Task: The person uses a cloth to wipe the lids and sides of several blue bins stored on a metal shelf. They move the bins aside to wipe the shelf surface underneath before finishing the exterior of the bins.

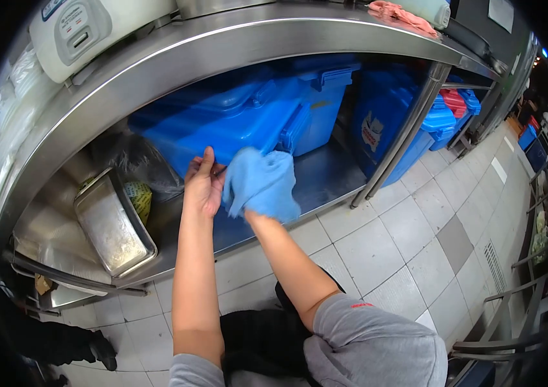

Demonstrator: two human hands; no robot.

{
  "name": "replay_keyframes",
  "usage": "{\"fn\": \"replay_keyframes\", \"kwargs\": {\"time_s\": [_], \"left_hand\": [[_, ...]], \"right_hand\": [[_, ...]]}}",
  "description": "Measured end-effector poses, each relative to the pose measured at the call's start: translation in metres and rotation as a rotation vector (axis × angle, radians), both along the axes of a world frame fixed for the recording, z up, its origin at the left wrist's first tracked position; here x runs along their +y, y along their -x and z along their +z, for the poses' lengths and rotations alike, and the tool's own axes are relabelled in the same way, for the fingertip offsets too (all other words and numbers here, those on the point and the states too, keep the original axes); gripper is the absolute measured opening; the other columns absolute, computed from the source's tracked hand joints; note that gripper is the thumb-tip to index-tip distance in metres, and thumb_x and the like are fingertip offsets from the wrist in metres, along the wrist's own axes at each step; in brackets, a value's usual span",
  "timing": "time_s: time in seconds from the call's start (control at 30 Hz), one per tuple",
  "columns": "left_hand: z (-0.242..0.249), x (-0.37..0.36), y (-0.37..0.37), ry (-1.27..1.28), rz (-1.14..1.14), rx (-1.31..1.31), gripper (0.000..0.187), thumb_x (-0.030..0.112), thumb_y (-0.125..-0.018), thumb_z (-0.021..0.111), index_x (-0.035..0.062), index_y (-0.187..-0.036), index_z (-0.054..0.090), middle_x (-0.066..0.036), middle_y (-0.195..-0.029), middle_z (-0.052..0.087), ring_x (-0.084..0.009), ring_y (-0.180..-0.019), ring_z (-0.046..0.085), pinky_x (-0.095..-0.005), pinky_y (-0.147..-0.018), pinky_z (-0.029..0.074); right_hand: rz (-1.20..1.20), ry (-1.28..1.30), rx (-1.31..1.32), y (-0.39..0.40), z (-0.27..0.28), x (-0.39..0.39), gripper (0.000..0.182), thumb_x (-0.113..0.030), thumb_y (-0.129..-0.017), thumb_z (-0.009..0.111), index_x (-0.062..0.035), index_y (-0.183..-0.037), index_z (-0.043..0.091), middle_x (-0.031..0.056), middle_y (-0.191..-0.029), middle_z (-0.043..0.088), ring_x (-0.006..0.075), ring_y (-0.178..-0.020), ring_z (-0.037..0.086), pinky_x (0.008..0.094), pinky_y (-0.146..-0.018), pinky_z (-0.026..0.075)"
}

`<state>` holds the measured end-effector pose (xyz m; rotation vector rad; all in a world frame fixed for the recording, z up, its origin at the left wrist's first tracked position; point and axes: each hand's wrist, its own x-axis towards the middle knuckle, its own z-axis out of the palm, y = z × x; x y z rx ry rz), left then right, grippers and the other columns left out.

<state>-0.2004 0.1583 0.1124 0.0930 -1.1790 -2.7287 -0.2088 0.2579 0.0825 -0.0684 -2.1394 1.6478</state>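
Observation:
My left hand (204, 184) is at the near edge of a blue lidded plastic storage box (222, 122) on the lower shelf. Its thumb points up and its fingers curl at the box's rim, partly hidden. A light blue cloth (261, 184) covers my right hand, whose fingers are hidden beneath it. The cloth hangs in front of the box's near corner, close beside my left hand. The box looks tilted toward me and slightly blurred.
A metal tray (116, 222) leans on the shelf at left, near a dark plastic bag (141, 161). More blue bins (387, 122) stand right, past a table leg (409, 132). Above is a steel counter (235, 42). Another person's shoe (103, 350) shows at lower left.

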Motion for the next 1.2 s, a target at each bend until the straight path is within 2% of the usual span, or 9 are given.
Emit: {"fn": "replay_keyframes", "kwargs": {"time_s": [0.07, 0.13, 0.33, 0.47, 0.73, 1.03, 1.07, 1.13, 1.2], "left_hand": [[-0.004, -0.002, 0.001, -0.013, -0.016, -0.001, 0.022, 0.018, -0.083, 0.064, 0.0098, -0.082, 0.043, -0.004, -0.077, 0.052, -0.0155, -0.071, 0.055, -0.0381, -0.074, 0.054], [0.000, -0.001, -0.001, -0.004, -0.025, -0.006, 0.020, 0.017, -0.083, 0.064, 0.0104, -0.083, 0.044, -0.005, -0.082, 0.055, -0.0162, -0.075, 0.057, -0.0395, -0.077, 0.054], [-0.002, -0.003, 0.001, 0.050, -0.035, -0.028, 0.015, 0.019, -0.086, 0.059, 0.0106, -0.090, 0.047, -0.005, -0.093, 0.058, -0.0183, -0.086, 0.058, -0.0411, -0.080, 0.053], [-0.002, -0.004, 0.003, 0.104, -0.049, 0.009, 0.024, 0.022, -0.090, 0.053, 0.0060, -0.107, 0.050, -0.007, -0.103, 0.057, -0.0184, -0.094, 0.057, -0.0387, -0.083, 0.053], [0.002, -0.004, -0.002, 0.114, -0.073, -0.014, 0.023, 0.022, -0.088, 0.055, 0.0057, -0.100, 0.045, -0.008, -0.099, 0.055, -0.0194, -0.087, 0.059, -0.0416, -0.075, 0.057], [0.000, -0.002, 0.002, 0.168, -0.016, -0.004, 0.028, 0.025, -0.089, 0.054, 0.0048, -0.106, 0.046, -0.010, -0.101, 0.054, -0.0190, -0.087, 0.059, -0.0404, -0.070, 0.059], [0.002, -0.002, 0.003, 0.163, -0.016, -0.005, 0.028, 0.025, -0.089, 0.054, 0.0050, -0.106, 0.046, -0.010, -0.101, 0.054, -0.0190, -0.087, 0.059, -0.0406, -0.070, 0.059], [0.001, 0.000, -0.002, 0.162, -0.011, -0.030, 0.028, 0.025, -0.089, 0.054, 0.0050, -0.106, 0.046, -0.010, -0.102, 0.054, -0.0189, -0.087, 0.059, -0.0410, -0.069, 0.059], [0.006, 0.003, -0.002, 0.166, -0.001, -0.026, 0.028, 0.025, -0.089, 0.054, 0.0048, -0.107, 0.047, -0.010, -0.102, 0.054, -0.0189, -0.088, 0.058, -0.0413, -0.069, 0.059]], "right_hand": [[0.185, 0.155, -0.387, -0.050, 0.074, 0.026, 0.023, -0.026, -0.082, 0.061, -0.0046, -0.086, 0.055, 0.0091, -0.083, 0.056, 0.0148, -0.075, 0.054, 0.0303, -0.061, 0.046], [0.088, 0.276, -0.047, -0.034, 0.025, 0.009, 0.022, -0.023, -0.079, 0.060, -0.0020, -0.082, 0.055, 0.0121, -0.081, 0.057, 0.0193, -0.077, 0.055, 0.0333, -0.065, 0.044], [-0.743, -0.717, 0.181, 0.043, -0.136, -0.042, 0.023, -0.017, -0.079, 0.056, 0.0003, -0.094, 0.057, 0.0091, -0.094, 0.058, 0.0246, -0.085, 0.056, 0.0353, -0.076, 0.045], [-0.391, -0.283, -0.247, 0.064, -0.200, 0.013, 0.030, -0.017, -0.083, 0.049, 0.0011, -0.107, 0.050, 0.0110, -0.103, 0.054, 0.0243, -0.095, 0.051, 0.0355, -0.084, 0.041], [-0.274, -0.135, 0.453, 0.040, -0.059, 0.003, 0.040, -0.017, -0.088, 0.039, 0.0007, -0.124, 0.041, 0.0161, -0.122, 0.045, 0.0263, -0.114, 0.044, 0.0362, -0.095, 0.036], [0.122, -1.572, -0.439, 0.084, -0.192, 0.013, 0.053, -0.023, -0.088, 0.035, 0.0003, -0.135, 0.031, 0.0190, -0.131, 0.040, 0.0329, -0.124, 0.035, 0.0424, -0.102, 0.027], [0.112, -1.361, -0.743, 0.069, -0.125, 0.003, 0.055, -0.022, -0.090, 0.028, 0.0001, -0.139, 0.021, 0.0180, -0.140, 0.029, 0.0318, -0.129, 0.028, 0.0402, -0.106, 0.022], [-0.204, -0.074, 0.131, 0.073, -0.163, -0.041, 0.048, -0.024, -0.087, 0.044, 0.0035, -0.126, 0.039, 0.0221, -0.129, 0.040, 0.0359, -0.121, 0.035, 0.0441, -0.103, 0.025], [-0.082, -0.056, 0.144, 0.080, -0.200, -0.061, 0.056, -0.025, -0.087, 0.046, 0.0028, -0.133, 0.029, 0.0217, -0.136, 0.031, 0.0356, -0.127, 0.027, 0.0418, -0.107, 0.018]]}}
